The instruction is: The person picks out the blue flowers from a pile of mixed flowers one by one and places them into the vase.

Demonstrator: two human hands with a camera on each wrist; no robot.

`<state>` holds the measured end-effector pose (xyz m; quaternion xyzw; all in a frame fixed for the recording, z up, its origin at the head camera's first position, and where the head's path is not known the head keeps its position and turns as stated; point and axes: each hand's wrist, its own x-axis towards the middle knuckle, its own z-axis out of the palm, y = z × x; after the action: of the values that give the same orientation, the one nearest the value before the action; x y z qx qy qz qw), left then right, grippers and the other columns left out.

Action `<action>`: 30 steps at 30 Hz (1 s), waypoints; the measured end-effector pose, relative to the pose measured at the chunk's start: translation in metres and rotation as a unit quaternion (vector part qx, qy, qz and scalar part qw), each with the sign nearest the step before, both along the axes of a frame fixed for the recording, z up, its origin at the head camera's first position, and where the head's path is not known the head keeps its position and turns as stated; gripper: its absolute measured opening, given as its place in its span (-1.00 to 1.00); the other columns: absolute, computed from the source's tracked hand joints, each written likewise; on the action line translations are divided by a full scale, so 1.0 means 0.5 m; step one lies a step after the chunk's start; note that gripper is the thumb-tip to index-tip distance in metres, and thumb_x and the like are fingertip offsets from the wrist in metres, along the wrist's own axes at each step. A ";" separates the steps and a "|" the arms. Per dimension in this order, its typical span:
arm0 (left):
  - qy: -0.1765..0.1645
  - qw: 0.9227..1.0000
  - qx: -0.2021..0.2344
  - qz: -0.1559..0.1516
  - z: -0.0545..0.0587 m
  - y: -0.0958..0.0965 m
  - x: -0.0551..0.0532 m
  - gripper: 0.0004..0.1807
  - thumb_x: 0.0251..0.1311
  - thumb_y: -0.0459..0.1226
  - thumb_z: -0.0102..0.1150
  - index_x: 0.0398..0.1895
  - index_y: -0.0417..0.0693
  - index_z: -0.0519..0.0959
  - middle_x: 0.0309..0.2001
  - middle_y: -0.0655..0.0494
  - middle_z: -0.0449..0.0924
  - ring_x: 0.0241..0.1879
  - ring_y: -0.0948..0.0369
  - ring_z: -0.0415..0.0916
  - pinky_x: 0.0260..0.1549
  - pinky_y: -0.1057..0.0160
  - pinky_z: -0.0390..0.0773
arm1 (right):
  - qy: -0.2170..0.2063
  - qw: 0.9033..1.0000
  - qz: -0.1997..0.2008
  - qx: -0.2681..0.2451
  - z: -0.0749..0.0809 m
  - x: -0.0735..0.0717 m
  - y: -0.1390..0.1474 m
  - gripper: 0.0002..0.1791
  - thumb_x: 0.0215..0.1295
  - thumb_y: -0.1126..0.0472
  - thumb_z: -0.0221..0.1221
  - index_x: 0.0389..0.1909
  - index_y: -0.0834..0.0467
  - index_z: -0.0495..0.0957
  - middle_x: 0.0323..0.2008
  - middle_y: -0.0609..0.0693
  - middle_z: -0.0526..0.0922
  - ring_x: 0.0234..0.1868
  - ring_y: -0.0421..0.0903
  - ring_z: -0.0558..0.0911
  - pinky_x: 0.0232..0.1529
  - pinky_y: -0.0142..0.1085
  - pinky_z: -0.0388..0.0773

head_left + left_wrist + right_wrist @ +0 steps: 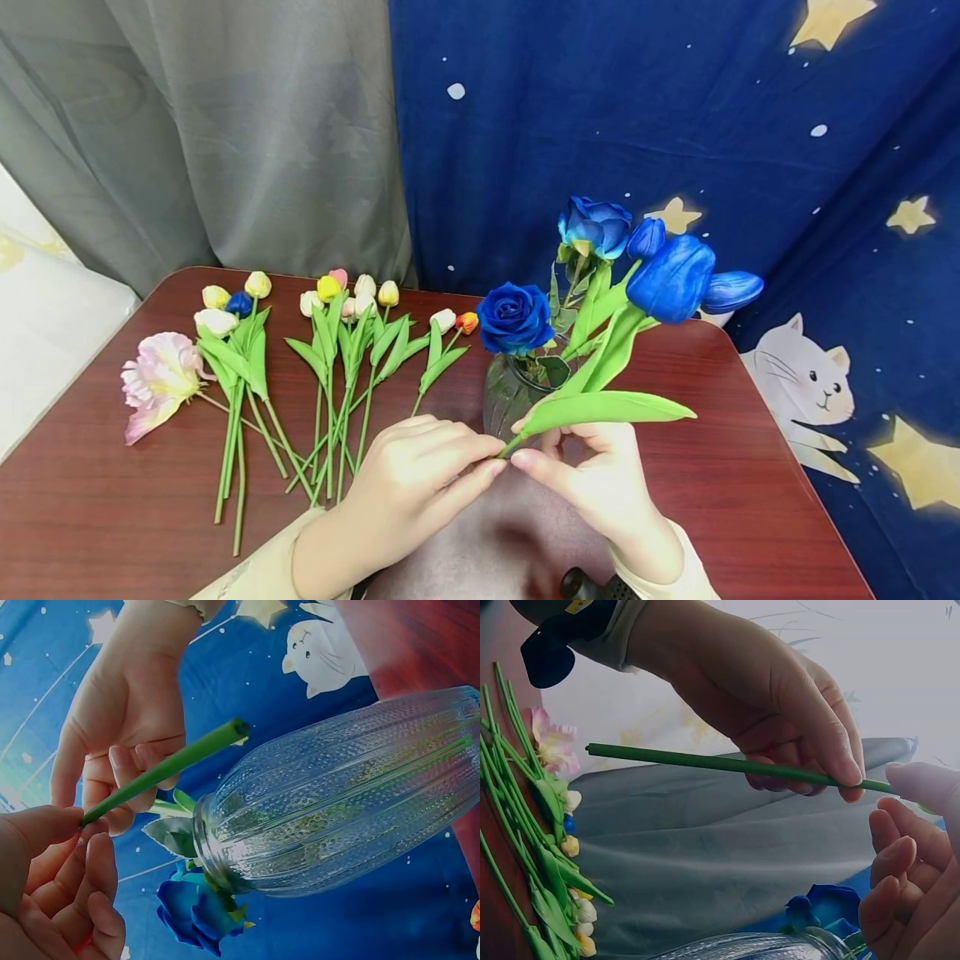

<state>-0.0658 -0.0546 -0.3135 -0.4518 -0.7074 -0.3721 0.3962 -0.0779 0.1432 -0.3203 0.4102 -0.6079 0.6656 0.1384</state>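
Observation:
Both hands are at the stem of a large blue tulip [671, 279], in front of a glass vase. My left hand [420, 471] pinches the stem [727, 763] between thumb and fingertips, below its long green leaf [607, 408]. Close beside it, my right hand [603, 475] pinches the same stem between thumb and forefinger, nearer the leaf. In the left wrist view the stem's bare cut end [238, 727] points past the vase. The ribbed clear vase [337, 802] holds blue roses [515, 318] and green stems. Smaller blue tulips [733, 292] show behind the large one.
On the dark red table [712, 467] several tulips [348, 333] in white, yellow and pink lie left of the vase. A large pink flower [161, 375] lies at the far left. Grey and blue curtains [525, 125] hang behind the table.

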 end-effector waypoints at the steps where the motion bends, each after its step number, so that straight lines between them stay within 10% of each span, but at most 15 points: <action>1: -0.001 1.000 0.001 0.001 -0.001 0.000 0.000 -0.80 0.38 -0.24 0.06 -0.32 -0.11 0.64 -0.43 0.19 0.61 -0.51 0.31 0.51 -0.50 0.39 0.43 | -0.002 1.000 -0.002 0.000 0.001 0.000 -0.001 -0.80 0.16 0.35 0.32 -0.17 0.24 0.62 -0.58 0.09 0.48 -0.64 -0.14 0.36 -0.70 -0.34 0.30; 30: -0.105 0.994 0.026 0.009 -0.042 0.006 -0.017 -0.76 0.35 -0.12 0.11 -0.39 -0.03 0.65 -0.49 0.28 0.58 -0.53 0.42 0.42 -0.47 0.50 0.42 | 0.012 0.992 -0.123 0.024 0.011 -0.004 0.000 -0.95 0.12 0.45 0.31 -0.42 0.29 0.64 -0.58 0.06 0.61 -0.57 -0.19 0.51 -0.59 -0.41 0.41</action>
<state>-0.0741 -0.0517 -0.3347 -0.3937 -0.7393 -0.4319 0.3346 -0.0801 0.1431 -0.3147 0.3437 -0.6680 0.6234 0.2170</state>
